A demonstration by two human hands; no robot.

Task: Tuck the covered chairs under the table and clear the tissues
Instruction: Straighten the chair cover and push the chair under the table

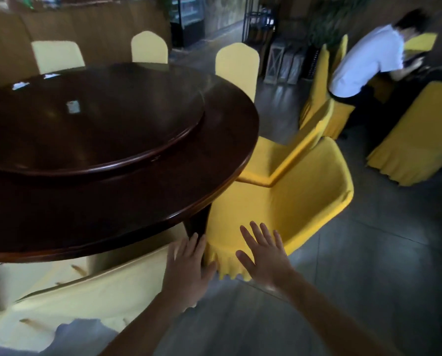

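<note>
A round dark wooden table (pixel 214 176) with a raised turntable (pixel 99 119) fills the left. A yellow-covered chair (pixel 291 209) stands at its right edge, seat partly under the rim. My left hand (pixel 189 268) and my right hand (pixel 263 255) reach toward that chair with fingers spread and straight, holding nothing; the right hand is over the chair's skirted front corner. A pale yellow covered chair (pixel 99 291) sits under the table's near edge. A second bright yellow chair (pixel 279 158) stands behind the first. Small white tissues (pixel 20 85) lie on the far left of the tabletop.
Pale covered chairs (pixel 236 65) ring the table's far side. A person in a white shirt (pixel 363 62) bends over more yellow chairs (pixel 415 134) at the right. Grey tiled floor (pixel 356 265) lies to the right of my hands. A small card (pixel 73 107) rests on the turntable.
</note>
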